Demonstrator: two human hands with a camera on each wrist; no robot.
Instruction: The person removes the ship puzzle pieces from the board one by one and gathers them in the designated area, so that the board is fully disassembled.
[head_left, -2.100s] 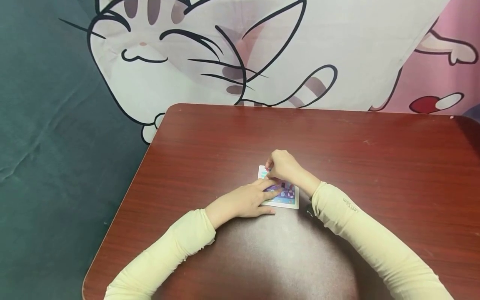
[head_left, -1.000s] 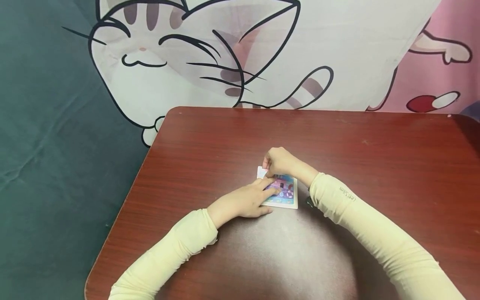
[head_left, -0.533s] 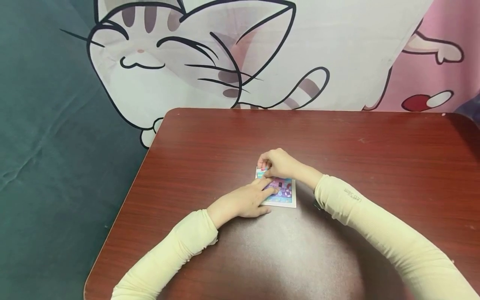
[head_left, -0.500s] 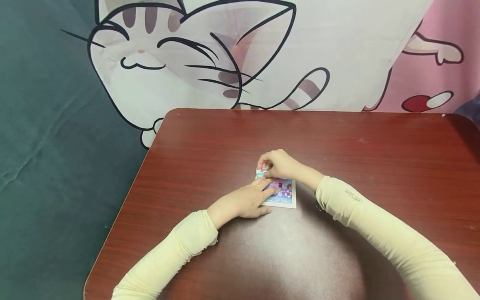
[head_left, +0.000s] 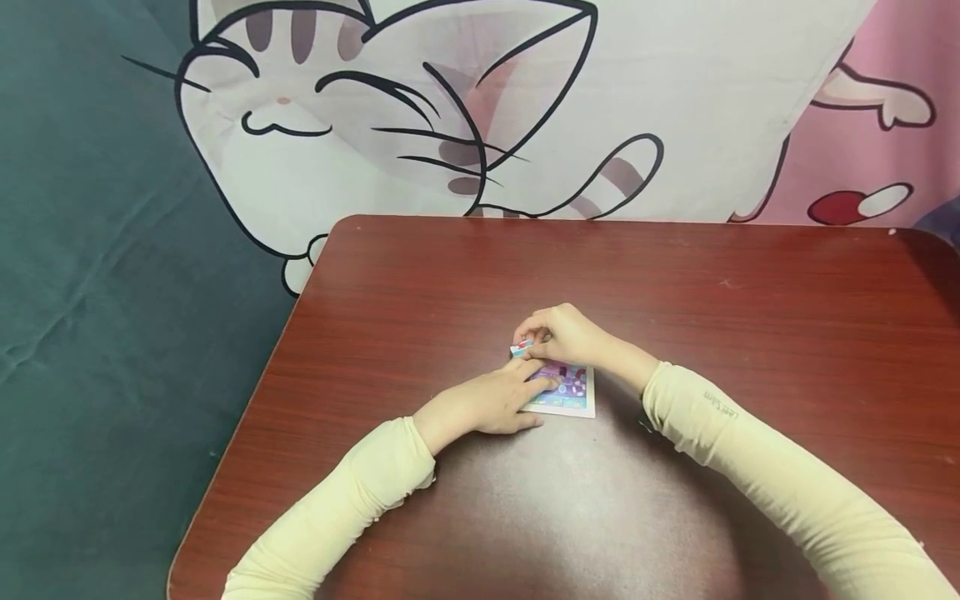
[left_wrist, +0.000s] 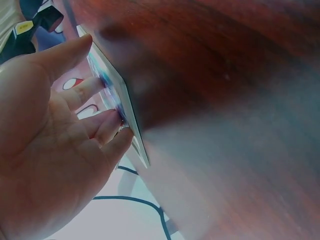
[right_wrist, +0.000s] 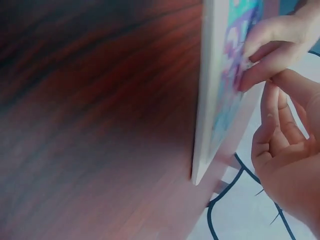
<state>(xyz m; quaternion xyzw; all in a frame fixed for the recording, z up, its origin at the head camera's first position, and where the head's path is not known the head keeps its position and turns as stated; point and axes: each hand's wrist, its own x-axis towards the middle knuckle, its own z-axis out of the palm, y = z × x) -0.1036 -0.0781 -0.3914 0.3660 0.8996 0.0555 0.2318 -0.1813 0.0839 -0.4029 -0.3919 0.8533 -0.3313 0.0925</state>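
A small flat rectangular picture card (head_left: 576, 405), white-bordered with a purple, pink and blue print, lies on the table. My left hand (head_left: 487, 402) rests on its left part with the fingers spread. The left wrist view shows the left fingertips (left_wrist: 115, 117) touching its face. My right hand (head_left: 573, 335) is over its far edge, fingers bent and the thumb against them, pinching near the far left corner. A coloured bit of the corner (head_left: 520, 347) shows beside those fingers. In the right wrist view the right fingertips meet close to the left fingers; what lies between them is hidden.
The reddish-brown wooden table (head_left: 420, 283) extends around the card on all sides. Behind it hangs a cloth (head_left: 712, 100) with a cartoon cat, pink at the right. A dark green surface (head_left: 90, 333) lies beyond the table's left edge.
The right hand has come slightly nearer and right. The far left corner, pale one second ago, now shows coloured print and sits closer to the left hand. The left hand stays in place.
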